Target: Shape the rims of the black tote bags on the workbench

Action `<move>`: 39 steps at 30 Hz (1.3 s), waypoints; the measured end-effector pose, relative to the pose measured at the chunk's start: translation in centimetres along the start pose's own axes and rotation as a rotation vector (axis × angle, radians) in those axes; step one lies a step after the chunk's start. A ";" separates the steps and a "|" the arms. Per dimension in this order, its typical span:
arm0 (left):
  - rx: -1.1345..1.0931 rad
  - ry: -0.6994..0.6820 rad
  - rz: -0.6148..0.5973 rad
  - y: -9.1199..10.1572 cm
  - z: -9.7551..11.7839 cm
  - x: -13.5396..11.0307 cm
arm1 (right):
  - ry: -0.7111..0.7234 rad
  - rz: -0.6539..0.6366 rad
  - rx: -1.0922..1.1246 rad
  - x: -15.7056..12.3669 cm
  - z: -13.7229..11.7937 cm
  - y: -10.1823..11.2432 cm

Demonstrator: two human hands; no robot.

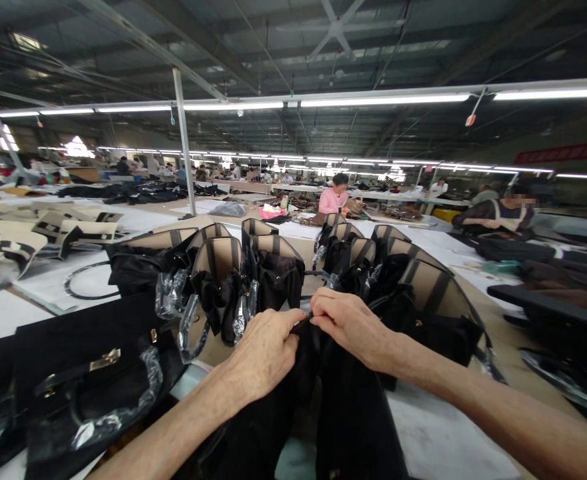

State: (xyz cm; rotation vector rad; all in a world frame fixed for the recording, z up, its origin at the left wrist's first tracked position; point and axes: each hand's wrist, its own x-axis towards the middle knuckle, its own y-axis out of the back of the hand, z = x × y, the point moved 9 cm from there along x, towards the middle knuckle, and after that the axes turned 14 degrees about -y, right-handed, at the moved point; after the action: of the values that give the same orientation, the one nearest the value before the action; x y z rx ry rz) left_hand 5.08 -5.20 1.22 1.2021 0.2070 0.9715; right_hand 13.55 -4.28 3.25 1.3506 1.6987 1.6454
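Observation:
My left hand [263, 353] is closed, thumb and forefinger pinching one end of a thin black strip [301, 325]. Fingertips of my right hand [346, 327] close on the strip's other end, a small gap from the left fingertips. Whether the strip is a strap or a bag's edge, I cannot tell. Below both hands spreads dark black material [353, 407], mostly in shadow. Just beyond them stand several unfinished black handbags with tan insides, such as one black handbag [278, 270]. Clear plastic wraps a bag handle [193, 330] left of my left hand.
At the lower left lies a black handbag [98, 333] with a gold clasp [105, 360]. Cut tan-and-black panels [13, 233] cover the far left. A co-worker in pink [332, 199] sits ahead; another co-worker [503, 213] bends over work at right. A metal post [184, 143] rises left of centre.

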 end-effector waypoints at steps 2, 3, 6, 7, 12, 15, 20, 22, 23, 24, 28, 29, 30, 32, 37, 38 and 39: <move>0.021 0.011 0.000 0.2 -0.1 0.3 | -0.007 0.015 -0.008 0.1 0.1 -0.1; 0.032 0.016 -0.010 0.2 -0.1 0.5 | -0.009 0.023 -0.009 0.1 0.1 -0.1; 0.111 0.047 -0.053 0.1 0.0 1.8 | -0.006 0.033 -0.001 0.3 0.1 -0.3; 0.153 0.065 -0.064 0.1 0.1 2.3 | -0.004 0.035 -0.001 0.4 0.0 -0.3; 0.299 0.089 -0.120 -0.6 0.4 4.0 | -0.070 0.120 -0.024 -0.1 0.5 1.2; 0.259 0.032 -0.115 -0.9 0.5 4.0 | -0.230 0.141 0.052 -1.1 2.7 1.9; 0.096 -0.015 -0.087 -0.8 0.1 3.5 | -0.477 -0.108 0.263 -2.4 6.7 -0.1; 0.056 -0.018 -0.075 -0.6 -0.1 3.5 | -0.462 -0.189 0.296 -2.3 6.7 -0.6; 0.042 -0.023 -0.073 -0.6 -0.2 3.4 | -0.449 -0.203 0.305 -2.2 6.7 -0.6; 0.031 -0.036 -0.072 -0.6 -0.3 3.4 | -0.439 -0.205 0.314 -2.0 6.6 -0.5; -0.002 -0.134 -0.077 -0.8 -0.1 3.5 | -0.409 -0.238 0.362 -1.4 6.9 -0.6; -0.001 -0.148 -0.077 -0.8 -0.1 3.6 | -0.389 -0.266 0.380 -1.3 7.0 -0.8; 0.006 -0.152 -0.080 -0.9 -0.2 3.6 | -0.365 -0.293 0.399 -1.2 7.1 -1.0; 0.024 -0.150 -0.088 -1.0 -0.2 3.9 | -0.325 -0.321 0.439 -1.1 7.2 -1.3; 0.023 -0.154 -0.077 -1.1 -0.1 4.4 | -0.295 -0.365 0.515 -1.0 7.5 -1.5; 0.008 -0.153 -0.074 -1.1 -0.2 4.4 | -0.295 -0.373 0.522 -1.0 7.5 -1.6; -0.010 -0.149 -0.071 -1.1 -0.3 4.4 | -0.298 -0.376 0.524 -0.9 7.5 -1.5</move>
State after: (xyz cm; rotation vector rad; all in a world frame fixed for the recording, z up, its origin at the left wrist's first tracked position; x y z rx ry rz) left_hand 8.12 -1.88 1.62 1.2440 0.1261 0.8166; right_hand 19.65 -0.91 -0.08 1.3000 2.1112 0.7788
